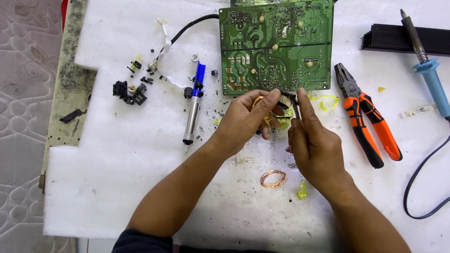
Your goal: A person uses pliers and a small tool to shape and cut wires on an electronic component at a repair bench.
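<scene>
Both hands are up over the white foam-covered bench [140, 187], meeting just below the near edge of the green printed circuit board [276, 44]. The left hand [246, 119] has its fingers [267, 100] curled shut around a small coil of copper wire wound on a dark core [258, 104], thumb pressing it from this side. The right hand [314, 140] comes in from the other side, index finger straight and pointing away from the person, fingers pinched on a thin dark tool or lead [291, 99]; which it is, I can't tell.

The coil sits in the left hand's fingers, directly left of the right fingertips and almost touching them. The dark piece runs roughly sideways from the right fingers toward the coil. So the left hand holds, and the right hand is the one working at it.

Scraps of yellow tape [328, 100] lie just beyond the right fingers. A loose ring of bare copper wire [273, 178] rests on the foam below both hands, nearer the right wrist. Left of the left fingers lies a blue and silver desoldering pump [194, 100], upright in the view. Right of the right hand are orange-handled pliers [365, 117], and farther right a blue-handled soldering iron [429, 70].
</scene>
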